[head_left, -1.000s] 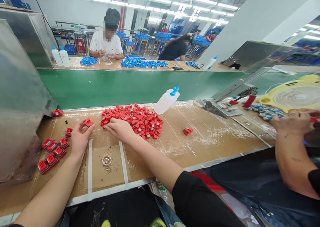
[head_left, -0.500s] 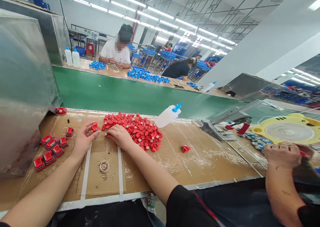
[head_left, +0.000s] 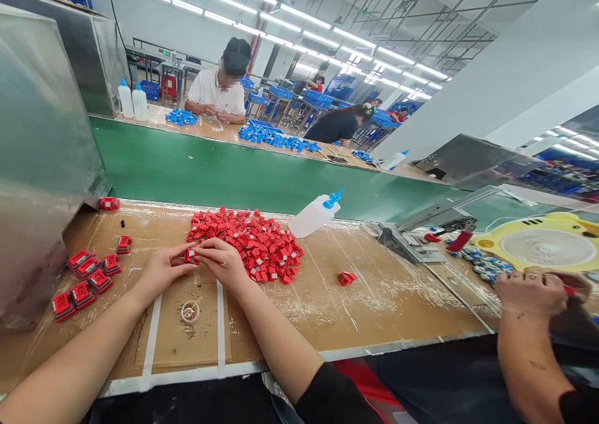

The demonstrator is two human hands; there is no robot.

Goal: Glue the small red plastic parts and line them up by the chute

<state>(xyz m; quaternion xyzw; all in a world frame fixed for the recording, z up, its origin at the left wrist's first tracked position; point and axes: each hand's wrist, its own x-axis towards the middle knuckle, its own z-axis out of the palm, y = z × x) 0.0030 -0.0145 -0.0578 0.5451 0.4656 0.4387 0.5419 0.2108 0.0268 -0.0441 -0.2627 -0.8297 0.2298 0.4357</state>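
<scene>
Between my two hands is a small red plastic part with a pale patch on its face. My left hand pinches it from the left, thumb and fingers closed. From the right, the closed fingertips of my right hand touch the same part and partly cover it. Right behind my right hand spreads a heap of red plastic parts. Several red parts with dark rims lie in a group left of my left hand. A small clear cup with a thin stick stands on the cardboard nearer me.
A white bottle with a blue tip leans beside the heap. One red part lies apart. A metal housing borders the left, and a green belt runs behind. At right, a co-worker's hand is near a yellow fan.
My right hand has moved from the heap's edge to meet my left hand. My left hand has shifted right and nearer me, bringing the red part between both hands.
</scene>
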